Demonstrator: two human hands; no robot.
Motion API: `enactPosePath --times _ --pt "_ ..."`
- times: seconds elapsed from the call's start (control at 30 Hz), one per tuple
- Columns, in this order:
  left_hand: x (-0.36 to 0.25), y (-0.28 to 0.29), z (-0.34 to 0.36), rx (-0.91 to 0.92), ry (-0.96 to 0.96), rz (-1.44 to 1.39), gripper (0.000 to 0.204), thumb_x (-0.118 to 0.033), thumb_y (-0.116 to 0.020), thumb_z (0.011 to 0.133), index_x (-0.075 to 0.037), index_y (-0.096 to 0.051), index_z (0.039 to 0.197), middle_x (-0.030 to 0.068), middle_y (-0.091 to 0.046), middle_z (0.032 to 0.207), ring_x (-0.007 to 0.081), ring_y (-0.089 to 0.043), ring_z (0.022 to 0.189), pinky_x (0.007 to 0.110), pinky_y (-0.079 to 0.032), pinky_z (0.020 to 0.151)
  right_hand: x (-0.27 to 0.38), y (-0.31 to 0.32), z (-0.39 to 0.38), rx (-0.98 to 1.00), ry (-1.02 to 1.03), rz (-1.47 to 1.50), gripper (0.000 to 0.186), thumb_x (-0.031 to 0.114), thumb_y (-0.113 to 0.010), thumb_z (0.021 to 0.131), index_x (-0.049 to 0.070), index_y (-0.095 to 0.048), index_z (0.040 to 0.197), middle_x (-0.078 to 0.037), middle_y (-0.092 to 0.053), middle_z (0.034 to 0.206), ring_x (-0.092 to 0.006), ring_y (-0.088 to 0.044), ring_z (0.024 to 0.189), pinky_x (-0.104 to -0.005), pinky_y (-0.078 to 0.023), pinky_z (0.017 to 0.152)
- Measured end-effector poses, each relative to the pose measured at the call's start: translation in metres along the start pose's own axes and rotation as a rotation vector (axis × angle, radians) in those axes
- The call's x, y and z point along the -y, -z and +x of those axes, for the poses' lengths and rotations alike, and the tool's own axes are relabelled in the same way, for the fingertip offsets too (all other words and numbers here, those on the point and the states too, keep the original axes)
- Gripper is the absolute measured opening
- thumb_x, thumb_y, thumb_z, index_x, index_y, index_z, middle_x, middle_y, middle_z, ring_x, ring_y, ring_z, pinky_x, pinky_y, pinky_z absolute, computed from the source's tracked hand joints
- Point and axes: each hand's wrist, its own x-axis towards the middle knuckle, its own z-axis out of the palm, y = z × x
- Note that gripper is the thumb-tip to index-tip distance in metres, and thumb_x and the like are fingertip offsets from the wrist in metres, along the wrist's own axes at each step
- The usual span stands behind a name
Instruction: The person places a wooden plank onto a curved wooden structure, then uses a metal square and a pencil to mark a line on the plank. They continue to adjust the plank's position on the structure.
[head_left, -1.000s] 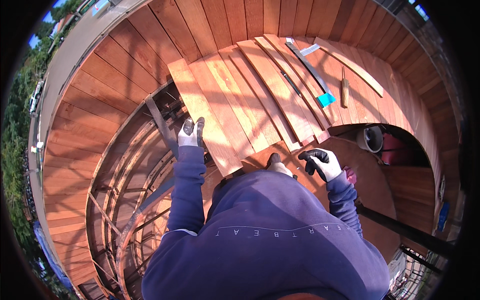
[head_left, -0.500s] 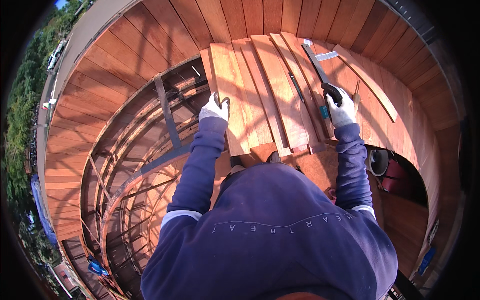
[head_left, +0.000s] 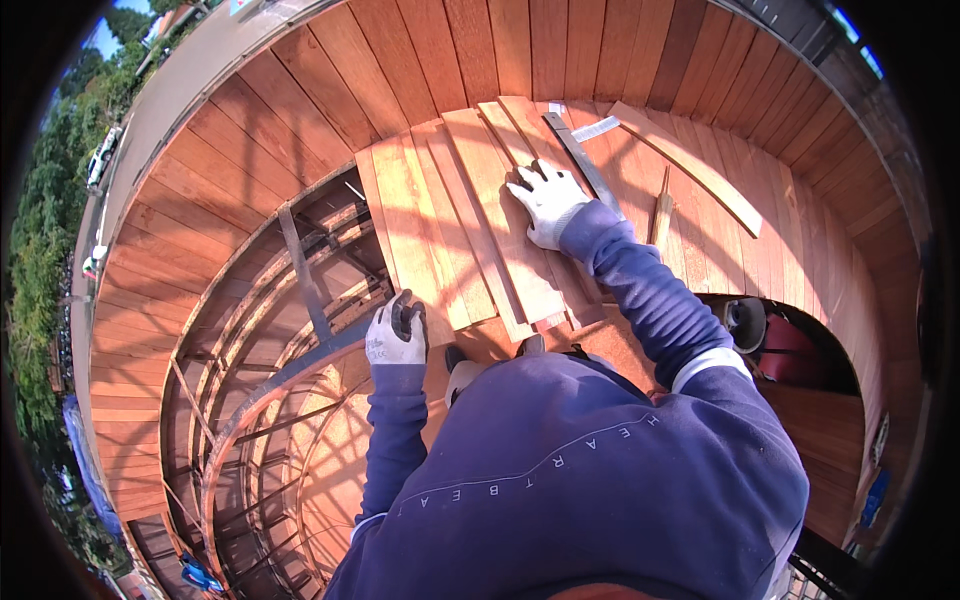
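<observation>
My left hand (head_left: 397,332), in a white glove with dark fingertips, is by the lower left edge of a row of reddish wooden planks (head_left: 405,215). Its fingers curl toward the thumb; whether anything sits between them is hidden. Farther right, my gloved right hand (head_left: 548,205) lies palm down across a loose plank (head_left: 480,190), fingers spread. Just beyond that hand rests a metal square, its dark blade (head_left: 583,158) slanting toward my sleeve and its pale short arm (head_left: 596,129) pointing right.
A thin wooden strip (head_left: 690,168) and a pointed offcut (head_left: 662,212) lie on the boards at right. Open metal framing (head_left: 300,260) curves along the left. A dark opening (head_left: 800,360) with a bucket-like object (head_left: 746,325) is at right. Curved plank cladding (head_left: 450,50) rings the far side.
My right hand has moved left from beside the square onto the planks and spread its fingers. My left hand has come nearer to me along the plank edge. A dark pen-like stick is out of sight.
</observation>
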Motion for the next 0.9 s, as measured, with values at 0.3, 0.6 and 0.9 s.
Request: enactPosePath --times 0.3,0.6,0.9 --pt "0.008 -0.01 -0.045 0.071 0.162 -0.282 0.024 -0.002 -0.058 0.091 0.004 -0.066 0.114 0.0125 -0.068 0.109 0.0215 -0.065 0.095 0.033 -0.051 0.087 -0.02 -0.013 0.026 0.064 0.126 -0.041 0.073 0.028 -0.079 0.062 0.015 -0.056 0.129 -0.008 -0.057 0.12 -0.0301 -0.055 0.115 -0.0505 -0.048 0.086" --pt "0.012 -0.014 -0.014 0.105 0.003 -0.245 0.024 -0.005 -0.059 0.091 0.004 -0.066 0.113 0.0141 -0.069 0.108 0.0247 -0.066 0.095 0.034 -0.051 0.088 -0.013 -0.004 0.01 0.002 0.144 -0.057 0.054 0.031 -0.076 0.063 0.018 -0.062 0.113 -0.006 -0.062 0.111 -0.0296 -0.058 0.11 -0.0499 -0.048 0.082" --pt "-0.018 -0.021 -0.022 0.184 0.075 -0.381 0.026 -0.001 -0.058 0.093 0.004 -0.065 0.117 0.0075 -0.066 0.1 0.0124 -0.06 0.083 0.025 -0.049 0.076 0.011 -0.003 -0.049 0.107 0.099 0.115 0.077 0.04 -0.074 0.066 0.015 -0.055 0.135 -0.013 -0.056 0.126 -0.0337 -0.048 0.121 -0.0516 -0.041 0.094"
